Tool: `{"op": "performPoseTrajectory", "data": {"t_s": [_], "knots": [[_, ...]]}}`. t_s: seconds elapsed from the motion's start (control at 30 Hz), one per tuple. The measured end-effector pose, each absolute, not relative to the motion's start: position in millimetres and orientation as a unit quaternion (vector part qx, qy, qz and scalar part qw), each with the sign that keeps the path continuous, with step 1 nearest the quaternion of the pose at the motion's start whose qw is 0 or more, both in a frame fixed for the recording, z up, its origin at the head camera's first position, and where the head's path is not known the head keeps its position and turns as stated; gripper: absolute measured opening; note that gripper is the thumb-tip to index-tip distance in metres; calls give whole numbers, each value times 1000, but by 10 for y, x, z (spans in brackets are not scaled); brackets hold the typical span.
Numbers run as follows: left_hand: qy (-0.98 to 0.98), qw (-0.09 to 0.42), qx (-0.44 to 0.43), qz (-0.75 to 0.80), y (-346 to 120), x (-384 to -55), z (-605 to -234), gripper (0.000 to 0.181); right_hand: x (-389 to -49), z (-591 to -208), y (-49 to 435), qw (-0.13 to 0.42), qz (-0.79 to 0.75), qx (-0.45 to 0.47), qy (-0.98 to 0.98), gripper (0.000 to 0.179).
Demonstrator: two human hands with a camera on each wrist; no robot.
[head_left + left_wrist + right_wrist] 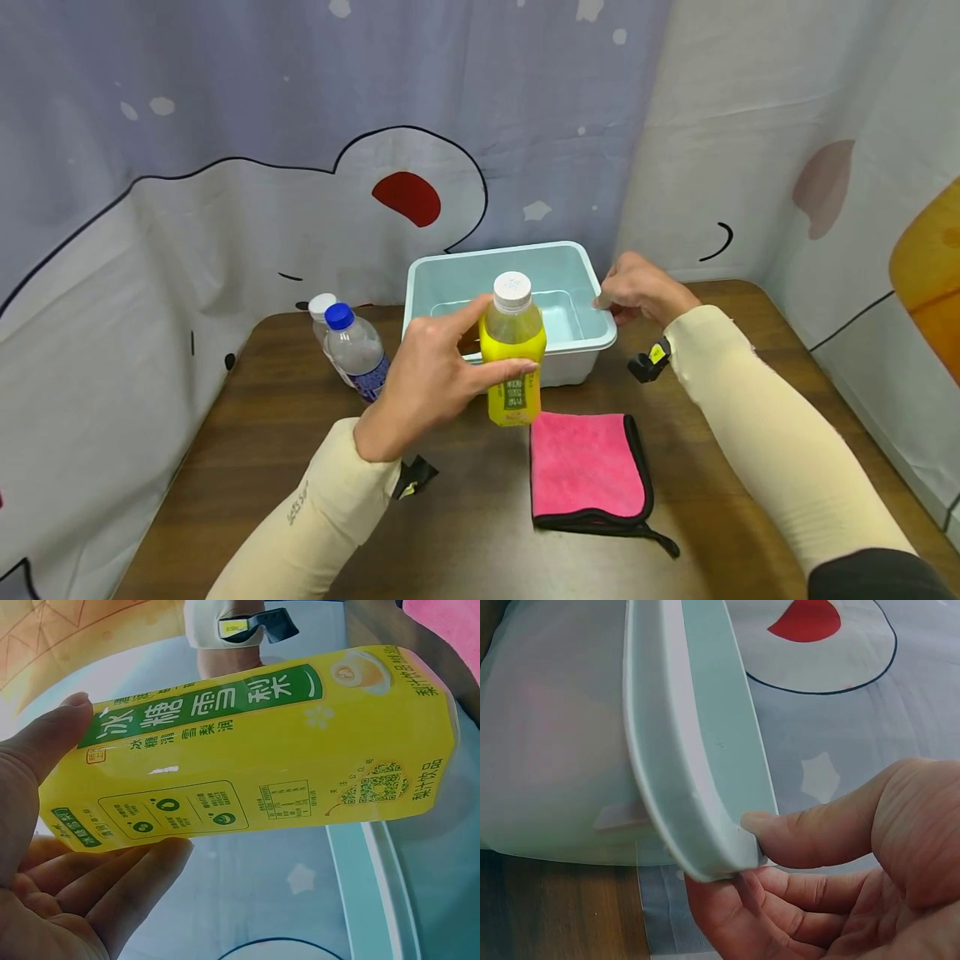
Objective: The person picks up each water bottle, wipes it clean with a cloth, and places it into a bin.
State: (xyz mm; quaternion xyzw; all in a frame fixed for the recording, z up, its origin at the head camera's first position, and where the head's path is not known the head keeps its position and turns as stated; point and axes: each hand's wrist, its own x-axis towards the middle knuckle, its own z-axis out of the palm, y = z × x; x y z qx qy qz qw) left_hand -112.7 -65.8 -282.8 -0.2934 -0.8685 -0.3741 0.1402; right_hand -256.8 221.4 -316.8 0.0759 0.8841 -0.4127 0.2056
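Note:
My left hand [423,367] holds a drink bottle [516,398] upright, thumb on one side and fingers on the other. The bottle has a white cap and a yellow label with a green panel, filling much of the left wrist view. It is raised in front of a pale teal plastic basin [468,287] and overlaps its near rim in the head view. My right hand [641,287] pinches the basin's right rim. In the right wrist view, the thumb lies on top of the rim [656,735] and the fingers are curled under it.
Left of the basin stand a clear bottle with a blue cap [360,354] and a white-capped bottle [321,308] partly behind it. A folded pink cloth [588,467] with black edging lies in front of the basin on the brown table [277,467]. A patterned curtain [300,83] hangs behind.

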Motion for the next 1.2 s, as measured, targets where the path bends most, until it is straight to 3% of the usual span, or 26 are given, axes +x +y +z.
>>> {"op": "performPoseTrajectory", "data": {"t_s": [0.5,1.2], "knots": [[-867,148,-298,-372,-660,-1210,-2693,58,-2576,-3160,2212,202,-402,64,891,18],[-857,170,-302,-381,-659,-1281,-2587,59,-2556,-3171,2222,190,-412,59,889,19]]}}
